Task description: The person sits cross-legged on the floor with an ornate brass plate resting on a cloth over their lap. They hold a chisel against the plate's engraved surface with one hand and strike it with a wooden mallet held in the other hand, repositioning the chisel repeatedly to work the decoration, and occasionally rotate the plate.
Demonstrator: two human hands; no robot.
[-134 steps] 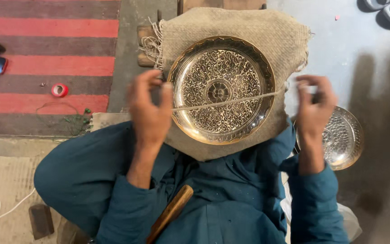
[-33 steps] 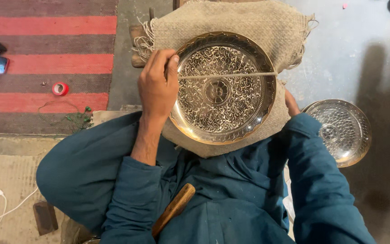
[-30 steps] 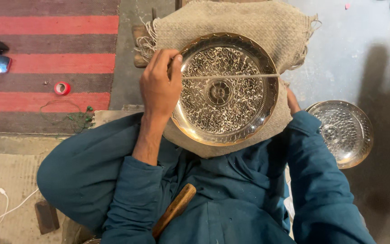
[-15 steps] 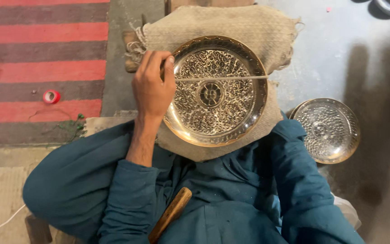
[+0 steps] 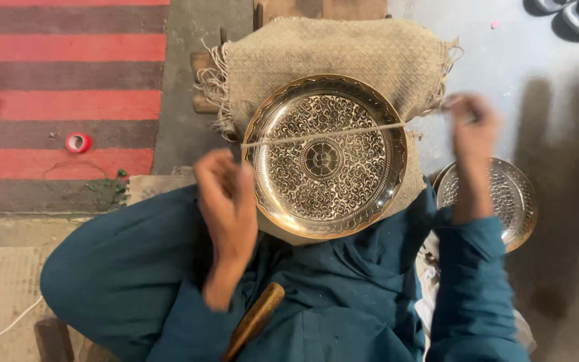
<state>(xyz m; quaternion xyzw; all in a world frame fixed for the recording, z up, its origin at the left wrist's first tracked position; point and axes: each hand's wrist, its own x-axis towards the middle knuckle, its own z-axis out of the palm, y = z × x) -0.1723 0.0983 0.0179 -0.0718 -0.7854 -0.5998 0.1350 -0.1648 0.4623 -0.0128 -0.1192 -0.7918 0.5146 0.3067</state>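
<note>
The engraved brass plate (image 5: 324,155) is propped on a burlap pad (image 5: 343,53), and a taut cord (image 5: 283,139) is stretched across it just above its centre rosette. The right hand (image 5: 472,127), at the plate's right side, is pinched on the cord's end, while the left hand (image 5: 226,201), at the plate's lower left edge, is loosely curled, and whether it grips anything cannot be told. For a good result, the cord is best kept tight and flat against the rim, with the plate held steady on the pad.
</note>
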